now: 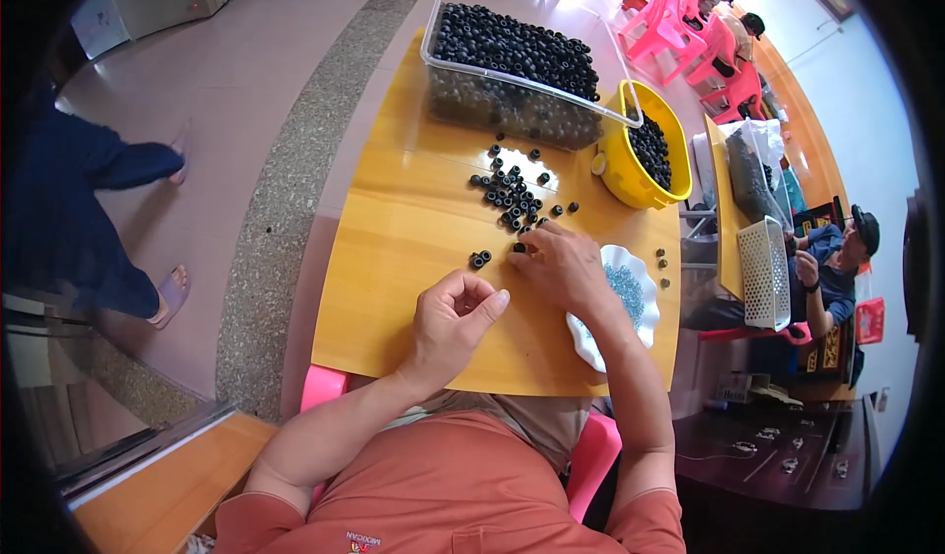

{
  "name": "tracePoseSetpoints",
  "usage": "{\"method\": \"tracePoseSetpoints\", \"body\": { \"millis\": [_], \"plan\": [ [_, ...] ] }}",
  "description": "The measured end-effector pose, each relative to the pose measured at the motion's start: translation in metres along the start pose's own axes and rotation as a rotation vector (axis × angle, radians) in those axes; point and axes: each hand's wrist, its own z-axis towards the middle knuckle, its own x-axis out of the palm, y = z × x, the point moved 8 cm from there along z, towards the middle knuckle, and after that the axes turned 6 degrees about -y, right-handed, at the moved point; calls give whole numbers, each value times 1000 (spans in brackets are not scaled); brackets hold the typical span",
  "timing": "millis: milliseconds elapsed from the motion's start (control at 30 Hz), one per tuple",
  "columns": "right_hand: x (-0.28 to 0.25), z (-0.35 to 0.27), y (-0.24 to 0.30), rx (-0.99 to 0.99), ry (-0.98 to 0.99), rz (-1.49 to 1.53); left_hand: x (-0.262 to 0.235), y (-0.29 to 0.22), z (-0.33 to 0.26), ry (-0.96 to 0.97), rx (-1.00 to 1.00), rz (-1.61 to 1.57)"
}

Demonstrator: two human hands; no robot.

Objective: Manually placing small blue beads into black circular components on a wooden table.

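My left hand [455, 320] hovers over the near part of the wooden table, fingers curled in and thumb against them; what they hold, if anything, is hidden. My right hand [563, 267] reaches down to the tabletop, its fingertips closed on a small black ring-shaped part [519, 247]. Just beyond it lies a loose scatter of similar black parts [510, 198], with a small cluster [479, 259] apart on the left. Partly under my right wrist is a white scalloped dish [589, 350] holding small clear-blue pieces [626, 293].
A clear plastic bin [512, 101] full of black parts stands at the table's far end, beside a yellow bucket [618, 165] of them. Several tiny brown pieces [662, 264] lie by the right edge. Another person [837, 269] sits at the right near a white basket [765, 274]; someone stands left.
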Motion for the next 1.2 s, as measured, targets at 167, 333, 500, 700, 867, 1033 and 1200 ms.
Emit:
{"method": "tracePoseSetpoints", "body": {
  "millis": [167, 333, 500, 700, 867, 1033, 1200],
  "plan": [
    [5, 0, 3, -15, 1, 13, -3, -2, 3, -19, 14, 5],
    [5, 0, 7, -42, -26, -11, -6, -6, 7, -61, 37, -63],
    [-1, -7, 10, -132, -113, 40, -6, -5, 7, -58, 24, -92],
    [-18, -20, 10, -79, -220, 431, -6, -2, 7, -42, 5, -68],
    [-24, -46, 36, -56, -204, 730, 10, 1, 0, 46, -200, -321],
    [-18, -71, 38, -90, -403, 864, 19, 7, -6, 199, -301, -494],
    [-4, -86, 34, -31, -395, 1020, 22, 14, -10, 252, -356, -544]
  ]
}}
